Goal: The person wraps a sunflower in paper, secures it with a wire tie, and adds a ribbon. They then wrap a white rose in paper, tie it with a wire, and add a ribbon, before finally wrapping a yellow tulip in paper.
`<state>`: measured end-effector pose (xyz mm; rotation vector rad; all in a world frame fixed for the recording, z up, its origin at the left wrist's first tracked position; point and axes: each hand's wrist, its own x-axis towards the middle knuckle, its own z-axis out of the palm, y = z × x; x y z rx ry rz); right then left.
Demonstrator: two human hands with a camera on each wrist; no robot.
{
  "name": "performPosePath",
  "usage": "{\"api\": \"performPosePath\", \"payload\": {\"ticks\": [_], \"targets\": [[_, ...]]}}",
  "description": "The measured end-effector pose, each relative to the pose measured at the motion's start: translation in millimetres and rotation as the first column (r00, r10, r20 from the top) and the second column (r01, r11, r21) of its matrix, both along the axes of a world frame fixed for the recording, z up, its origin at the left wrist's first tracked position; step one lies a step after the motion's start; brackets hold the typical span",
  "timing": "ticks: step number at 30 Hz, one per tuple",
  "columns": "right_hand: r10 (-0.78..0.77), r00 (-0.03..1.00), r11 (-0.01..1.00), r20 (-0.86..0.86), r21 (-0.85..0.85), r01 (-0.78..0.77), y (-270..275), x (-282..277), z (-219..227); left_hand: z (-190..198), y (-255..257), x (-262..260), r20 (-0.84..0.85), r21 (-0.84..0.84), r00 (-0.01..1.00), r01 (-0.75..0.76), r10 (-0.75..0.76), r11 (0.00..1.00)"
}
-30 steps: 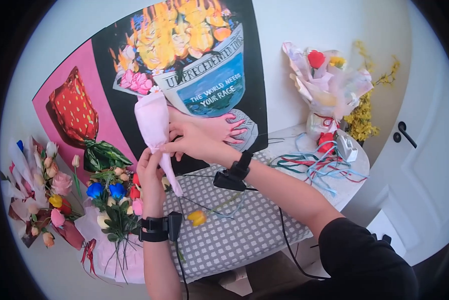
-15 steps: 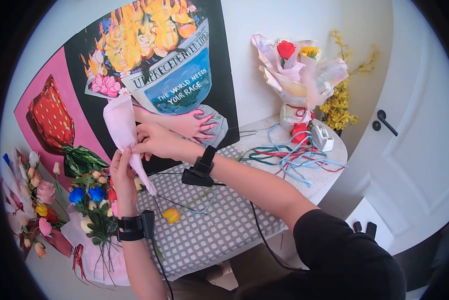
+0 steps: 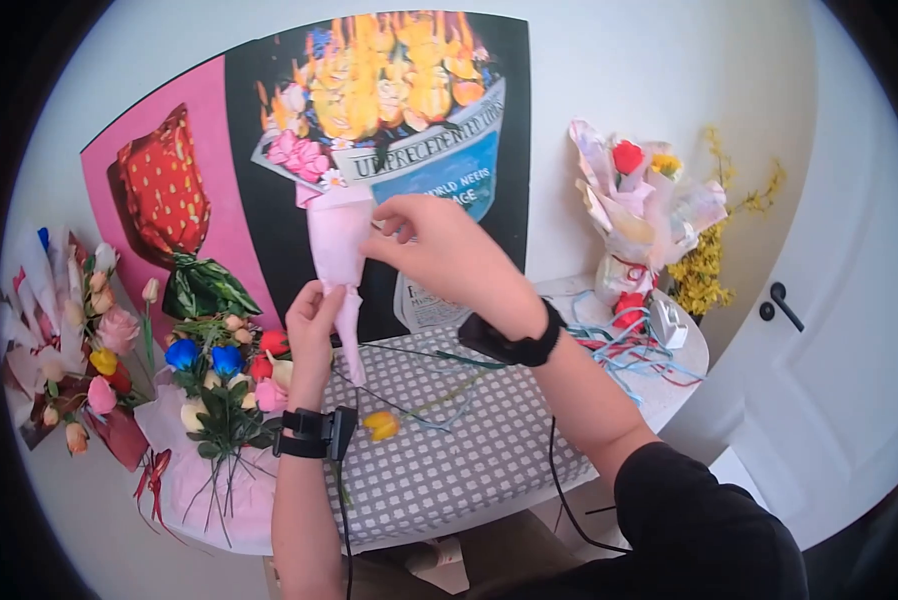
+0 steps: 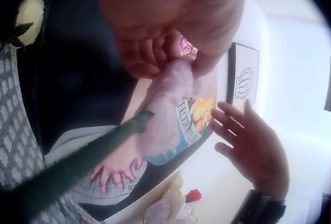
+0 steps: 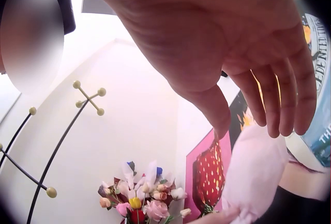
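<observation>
A cone of pale pink wrapping paper [image 3: 339,240] stands upright, wide at the top and tapering to a twisted tail below. My left hand [image 3: 312,325] pinches its narrow neck between thumb and fingers, as the left wrist view also shows. Whatever the paper encloses is hidden. My right hand [image 3: 454,255] hovers beside the upper part of the cone; in the right wrist view its fingers [image 5: 269,95] are extended and grip nothing. Below, a yellow tulip [image 3: 381,426] lies on the grey checked cloth [image 3: 449,470].
Loose artificial flowers [image 3: 227,370] lie on pink paper at left, with a bouquet [image 3: 99,350] behind. At right are tangled ribbons [image 3: 619,365], a white tape dispenser [image 3: 667,320] and a wrapped bouquet [image 3: 639,200]. A painted poster [image 3: 399,100] leans at the back.
My right hand has let go of the paper's neck and risen up and to the right. My left hand keeps its hold there. The head view has shifted.
</observation>
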<state>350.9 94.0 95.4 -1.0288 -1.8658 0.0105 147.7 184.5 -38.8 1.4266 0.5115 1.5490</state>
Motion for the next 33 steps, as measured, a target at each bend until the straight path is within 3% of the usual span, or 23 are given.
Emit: {"api": "performPosePath", "payload": {"ticks": [1,3,5,7,8,10,11,13,16,19,21,24,27,31,33], "targets": [[0.011,1.0,1.0,0.006,0.004,-0.011,-9,-1,8,2,-3,-1,-0.019,-0.01,1.0,0.002,-0.003,1.0],[0.038,0.999,0.986,-0.035,-0.162,-0.043,-22,-2,18,1,-1,0,-0.01,-0.002,1.0,0.024,-0.024,1.0],[0.075,0.997,0.994,0.021,-0.082,-0.073,-15,0,15,3,-5,2,-0.022,0.0,1.0,0.002,-0.002,1.0],[0.001,0.987,0.955,0.161,-0.293,0.047,-15,4,13,4,-5,0,-0.005,0.008,1.0,0.009,-0.009,1.0],[0.007,0.986,0.956,0.168,-0.291,0.042,-14,7,10,7,-6,-2,-0.01,0.011,1.0,0.006,-0.006,1.0],[0.035,0.906,0.906,0.422,-0.395,0.149,-9,16,-4,7,-3,-3,0.015,0.015,1.0,0.0,0.0,1.0],[0.046,0.902,0.909,0.43,-0.392,0.141,-2,21,-13,7,-2,-4,0.033,0.017,0.999,0.0,-0.001,1.0],[0.02,0.85,0.837,0.527,-0.473,0.274,12,37,-35,9,-4,-4,0.077,0.038,0.997,0.016,-0.018,0.999],[-0.04,0.807,0.858,0.59,-0.393,0.33,16,67,-62,7,-1,-4,0.063,0.03,0.998,0.004,-0.006,1.0],[-0.099,0.864,0.835,0.495,-0.431,0.342,-9,93,-75,4,3,-2,0.074,0.065,0.997,-0.026,0.022,0.998],[-0.162,0.849,0.793,0.503,-0.445,0.416,-32,112,-80,5,4,-4,0.069,0.074,0.998,-0.018,0.013,0.997],[-0.344,0.866,0.772,0.362,-0.417,0.481,-66,157,-97,4,6,-3,0.088,0.074,0.996,-0.009,0.003,0.997],[-0.591,0.753,0.687,0.288,-0.308,0.658,-106,216,-108,5,2,-3,0.081,0.069,0.997,0.002,-0.008,0.998],[-0.887,0.416,0.399,0.201,-0.119,0.909,-148,326,-136,9,-3,1,0.093,0.063,0.996,0.011,-0.017,0.998],[-0.884,0.414,0.414,0.217,-0.046,0.909,-170,371,-149,9,-3,0,0.092,0.07,0.995,0.025,-0.031,0.997]]}}
